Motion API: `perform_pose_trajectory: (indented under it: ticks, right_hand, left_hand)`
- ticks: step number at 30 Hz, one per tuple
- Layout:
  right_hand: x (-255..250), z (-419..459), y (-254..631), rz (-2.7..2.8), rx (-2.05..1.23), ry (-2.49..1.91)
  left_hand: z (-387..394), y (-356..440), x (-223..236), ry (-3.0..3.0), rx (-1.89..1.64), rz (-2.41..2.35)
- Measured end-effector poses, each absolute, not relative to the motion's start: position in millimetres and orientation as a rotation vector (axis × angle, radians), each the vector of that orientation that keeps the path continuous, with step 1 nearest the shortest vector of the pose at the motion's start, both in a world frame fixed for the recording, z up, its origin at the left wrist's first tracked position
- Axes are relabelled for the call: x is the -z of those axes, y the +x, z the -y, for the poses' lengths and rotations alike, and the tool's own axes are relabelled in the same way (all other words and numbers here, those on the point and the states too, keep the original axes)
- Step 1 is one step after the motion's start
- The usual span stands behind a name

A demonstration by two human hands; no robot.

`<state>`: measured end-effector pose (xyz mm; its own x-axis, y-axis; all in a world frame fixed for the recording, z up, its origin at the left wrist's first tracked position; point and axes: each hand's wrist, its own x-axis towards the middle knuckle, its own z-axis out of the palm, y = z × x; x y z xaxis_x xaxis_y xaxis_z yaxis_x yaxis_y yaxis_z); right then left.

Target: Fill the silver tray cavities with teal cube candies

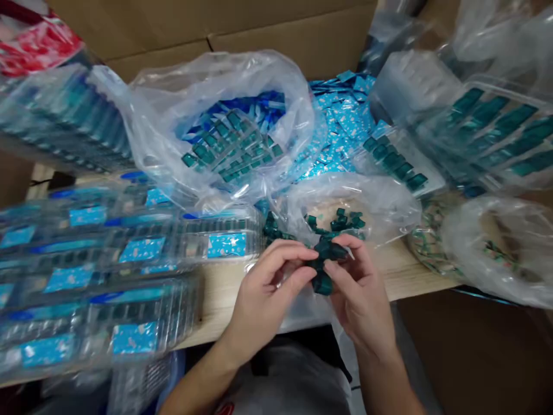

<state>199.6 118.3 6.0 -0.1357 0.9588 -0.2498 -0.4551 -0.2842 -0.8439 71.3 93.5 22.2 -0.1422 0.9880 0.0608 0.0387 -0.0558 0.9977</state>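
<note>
In the head view, both hands meet over the table's front edge around dark green translucent plastic pieces [322, 282], which look joined in a short cluster. My left hand [270, 282] pinches the cluster's left side between thumb and fingertips. From the right, my right hand [356, 279] grips it with the thumb on the near face and fingers behind. A pointed dark tip shows by the right fingers. Just beyond lies an open clear bag [375, 202] with loose green pieces [345, 219] inside. What the pieces are, I cannot make out.
Stacked clear blister packs with blue cards [227, 245] cover the left. Behind stands a large plastic bag [233, 69] of blue and green pieces. Blue printed packets [341, 121] lie at the back, clear trays [496, 127] at right. A cardboard wall [259, 29] closes the back.
</note>
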Motion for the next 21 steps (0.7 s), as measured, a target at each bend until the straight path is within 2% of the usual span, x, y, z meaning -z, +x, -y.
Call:
perform_pose_trajectory:
  ticks: [4,7,16,21]
  right_hand:
    - [-12,-121,197,0.551,-1.923,-0.873]
    - [-15,-125,198,0.518,-1.995,-0.833]
    - [-10,-127,205,0.551,-1.970,-0.961]
    - [-8,-119,214,0.645,-1.910,-1.017]
  left_hand:
    - [-91,67,-20,0.745,-1.411,-1.034]
    - [-92,63,-18,0.601,-1.425,-0.885]
    - [-80,45,-26,1.004,-1.264,-1.176]
    - [-55,20,-16,1.177,-1.425,-1.373]
